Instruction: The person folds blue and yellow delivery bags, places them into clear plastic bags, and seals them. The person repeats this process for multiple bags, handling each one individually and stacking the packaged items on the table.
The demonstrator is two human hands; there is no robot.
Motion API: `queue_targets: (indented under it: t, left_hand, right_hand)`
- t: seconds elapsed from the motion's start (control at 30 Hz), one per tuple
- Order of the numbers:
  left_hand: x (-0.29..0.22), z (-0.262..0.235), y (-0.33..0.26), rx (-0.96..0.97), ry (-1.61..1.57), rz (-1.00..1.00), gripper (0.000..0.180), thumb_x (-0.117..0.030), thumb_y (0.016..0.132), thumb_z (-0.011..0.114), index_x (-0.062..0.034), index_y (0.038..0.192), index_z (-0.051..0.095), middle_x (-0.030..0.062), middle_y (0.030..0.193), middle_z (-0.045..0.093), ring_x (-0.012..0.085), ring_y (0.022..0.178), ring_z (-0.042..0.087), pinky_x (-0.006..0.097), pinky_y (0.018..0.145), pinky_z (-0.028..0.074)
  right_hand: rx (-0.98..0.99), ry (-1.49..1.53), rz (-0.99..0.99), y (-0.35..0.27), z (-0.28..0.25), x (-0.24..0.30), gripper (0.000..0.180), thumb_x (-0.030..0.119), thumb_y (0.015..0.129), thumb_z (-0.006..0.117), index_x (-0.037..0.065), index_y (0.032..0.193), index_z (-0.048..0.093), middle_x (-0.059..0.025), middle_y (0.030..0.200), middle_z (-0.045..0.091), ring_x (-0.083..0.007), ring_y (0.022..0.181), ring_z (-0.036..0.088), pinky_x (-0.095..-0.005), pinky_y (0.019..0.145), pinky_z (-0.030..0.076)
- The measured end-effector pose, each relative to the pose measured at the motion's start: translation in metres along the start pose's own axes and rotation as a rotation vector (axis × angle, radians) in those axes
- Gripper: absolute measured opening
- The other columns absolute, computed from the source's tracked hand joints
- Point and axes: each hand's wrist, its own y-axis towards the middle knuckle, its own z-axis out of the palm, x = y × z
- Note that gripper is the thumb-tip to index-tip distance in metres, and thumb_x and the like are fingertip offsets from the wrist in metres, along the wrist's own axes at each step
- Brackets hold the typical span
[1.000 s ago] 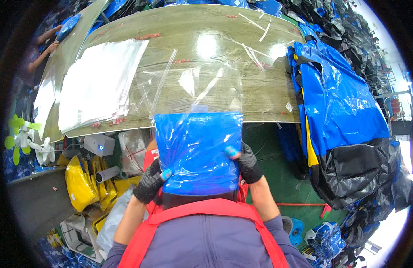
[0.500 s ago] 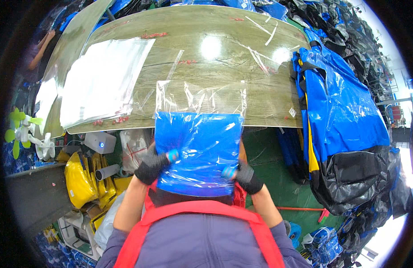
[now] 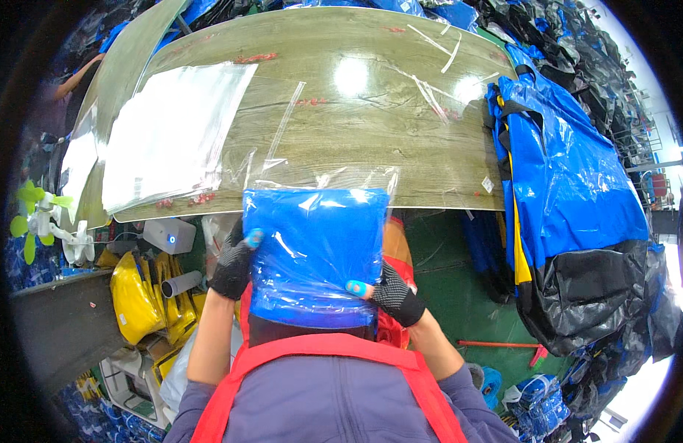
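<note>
Between my hands is a folded blue item in a clear plastic bag [image 3: 315, 255], held in front of my body at the table's near edge. My left hand [image 3: 236, 262], in a black glove with a blue thumb tip, grips its left side. The gloved right hand [image 3: 389, 294] grips the lower right side, thumb lying across the front. Both hands' other fingers go behind the packet and are mostly hidden. The bag's clear top end [image 3: 326, 177] sticks out past the blue material over the table.
On the wood-patterned table [image 3: 341, 133] lie a stack of clear plastic bags [image 3: 175, 133] and loose tape strips [image 3: 430, 100]. Large blue and black bags [image 3: 570, 177] stand at the right. Yellow pieces [image 3: 134, 299], a white box [image 3: 169, 235] and a green fan [image 3: 31, 210] sit lower left.
The packet has shifted slightly left, and its clear top end has come nearer to me and crumpled. My left hand has moved up and outward to the packet's left edge.
</note>
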Motion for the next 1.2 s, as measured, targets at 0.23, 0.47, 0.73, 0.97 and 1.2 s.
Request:
queue_targets:
  t: [0.23, 0.47, 0.73, 0.97, 1.2]
  left_hand:
    - [0.011, -0.020, 0.005, 0.102, 0.377, -0.167, 0.077, -0.034, 0.080, 0.076, -0.0029, 0.139, 0.038, 0.0124, 0.122, 0.057, 0.0213, 0.103, 0.059, 0.033, 0.089, 0.050]
    - [0.023, -0.021, -0.021, 0.166, 0.448, -0.022, 0.069, -0.047, 0.082, 0.068, -0.0006, 0.130, 0.049, 0.0145, 0.120, 0.060, 0.0233, 0.107, 0.058, 0.039, 0.092, 0.046]
    - [-0.058, -0.005, -0.005, 0.588, 1.016, 0.788, 0.055, -0.032, 0.088, 0.065, -0.0018, 0.131, 0.052, 0.0204, 0.137, 0.048, 0.0339, 0.129, 0.042, 0.042, 0.108, 0.033]
    - [-0.102, 0.040, 0.033, 0.048, 0.244, 0.574, 0.078, -0.041, 0.089, 0.063, -0.0097, 0.149, 0.024, 0.0193, 0.151, 0.028, 0.0290, 0.140, 0.029, 0.045, 0.112, 0.028]
    - [-0.078, 0.034, 0.044, 0.104, 0.274, 0.555, 0.054, -0.031, 0.082, 0.073, -0.0040, 0.126, 0.054, 0.0070, 0.108, 0.062, 0.0139, 0.096, 0.058, 0.029, 0.087, 0.046]
  right_hand:
    - [-0.047, 0.140, 0.045, 0.018, -0.014, -0.013, 0.071, 0.037, 0.082, 0.074, 0.002, 0.135, 0.043, -0.0138, 0.125, 0.057, -0.0219, 0.111, 0.057, -0.0377, 0.094, 0.048]
    - [-0.028, 0.098, -0.070, -0.048, 0.014, -0.077, 0.097, 0.043, 0.081, 0.073, -0.001, 0.147, 0.016, -0.0139, 0.148, 0.031, -0.0247, 0.135, 0.033, -0.0398, 0.113, 0.027]
    - [-0.090, 0.321, 0.163, 0.046, -0.061, 0.001, 0.061, 0.053, 0.091, 0.056, 0.004, 0.126, 0.054, -0.0132, 0.115, 0.060, -0.0215, 0.102, 0.058, -0.0326, 0.091, 0.047]
    - [-0.124, -0.048, -0.494, 0.071, -0.067, 0.110, 0.040, 0.032, 0.087, 0.066, 0.000, 0.111, 0.063, -0.0126, 0.108, 0.065, -0.0187, 0.099, 0.061, -0.0327, 0.088, 0.049]
    - [-0.066, -0.274, -0.699, 0.057, -0.040, 0.096, 0.030, 0.021, 0.085, 0.071, 0.004, 0.109, 0.068, -0.0133, 0.116, 0.064, -0.0208, 0.109, 0.059, -0.0339, 0.095, 0.045]
